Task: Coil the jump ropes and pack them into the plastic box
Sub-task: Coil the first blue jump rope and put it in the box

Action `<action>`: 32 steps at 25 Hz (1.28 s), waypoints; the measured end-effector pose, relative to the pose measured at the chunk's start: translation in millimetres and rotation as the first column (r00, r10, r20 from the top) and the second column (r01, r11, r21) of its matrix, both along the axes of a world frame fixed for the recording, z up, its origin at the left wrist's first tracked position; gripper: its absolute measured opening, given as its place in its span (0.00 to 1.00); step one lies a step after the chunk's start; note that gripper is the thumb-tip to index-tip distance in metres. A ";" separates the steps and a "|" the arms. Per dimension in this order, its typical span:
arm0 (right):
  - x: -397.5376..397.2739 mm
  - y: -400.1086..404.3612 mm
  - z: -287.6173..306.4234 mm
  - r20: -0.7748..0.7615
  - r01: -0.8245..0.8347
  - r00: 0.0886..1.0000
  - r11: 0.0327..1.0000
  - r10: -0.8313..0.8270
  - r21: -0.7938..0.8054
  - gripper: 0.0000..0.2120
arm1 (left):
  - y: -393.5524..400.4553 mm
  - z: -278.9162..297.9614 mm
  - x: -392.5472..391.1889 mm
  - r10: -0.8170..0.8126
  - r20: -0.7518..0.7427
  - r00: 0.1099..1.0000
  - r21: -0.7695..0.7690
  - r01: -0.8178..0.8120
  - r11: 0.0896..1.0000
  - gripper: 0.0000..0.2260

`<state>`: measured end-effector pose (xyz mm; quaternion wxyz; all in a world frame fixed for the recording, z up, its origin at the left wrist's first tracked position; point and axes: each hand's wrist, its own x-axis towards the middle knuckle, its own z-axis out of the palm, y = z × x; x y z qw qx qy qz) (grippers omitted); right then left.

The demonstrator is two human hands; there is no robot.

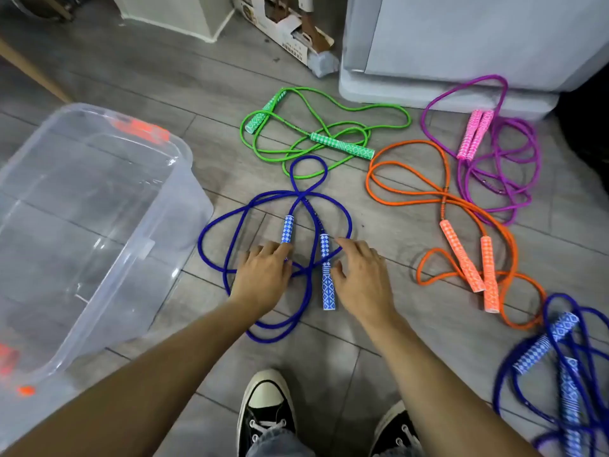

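- The blue jump rope (273, 206) lies in loose loops on the grey floor (164, 77), its two handles side by side, long axes running away from the person.
- The left hand (262, 278) covers the left handle's near end; whether it grips cannot be told.
- The right hand (361, 275), fingers spread, hovers just beside the right handle.
- The clear plastic box (95, 225) sits left; green (326, 127), orange (461, 232) and purple (494, 153) ropes lie beyond.

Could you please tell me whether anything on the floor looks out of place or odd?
Nothing looks damaged or spilled. The green rope overlaps the top loop of the blue rope under the hands, so lifting one might drag the other.
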<state>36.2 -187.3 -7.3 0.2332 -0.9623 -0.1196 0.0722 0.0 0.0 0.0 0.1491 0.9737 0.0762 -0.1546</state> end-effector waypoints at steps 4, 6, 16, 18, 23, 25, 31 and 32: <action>10.8 8.8 -16.1 -0.092 -0.011 0.996 0.998 0.005 -0.057 0.23 | 5.1 -24.9 15.9 0.006 -0.218 0.976 -0.023 -0.012 1.000 0.18; 15.8 10.4 -22.3 -0.153 -0.044 0.988 0.991 0.025 -0.125 0.22 | 6.7 -33.5 13.7 -0.054 -0.300 0.952 -0.035 0.045 0.998 0.18; 10.3 13.4 -27.6 -0.109 -0.057 0.993 0.993 0.046 -0.104 0.17 | 6.1 -25.0 -9.9 0.221 -0.039 0.974 -0.285 -0.223 0.932 0.10; 14.1 15.3 -25.0 -0.111 -0.043 0.993 0.995 0.033 -0.087 0.16 | 8.0 -9.0 -6.2 0.288 0.017 0.958 -0.363 -0.262 0.894 0.10; 18.3 16.6 -10.0 -0.020 0.060 0.998 0.995 -0.058 0.084 0.26 | 5.6 33.8 -1.8 0.278 -0.167 0.946 -0.620 -0.320 0.716 0.16; 30.4 17.1 10.2 0.076 0.119 0.988 0.979 -0.133 0.166 0.37 | 9.5 53.7 -8.5 0.253 -0.210 0.945 -0.712 -0.325 0.623 0.17; 62.2 32.3 104.6 0.181 -0.225 0.968 0.923 0.174 0.312 0.16 | 16.2 141.4 -26.2 0.067 -0.104 0.992 -0.720 -0.121 0.683 0.22; 63.2 30.9 123.9 0.099 -0.205 0.978 0.907 0.181 0.367 0.14 | 15.9 157.8 -26.3 0.139 -0.078 0.987 -0.720 -0.153 0.677 0.15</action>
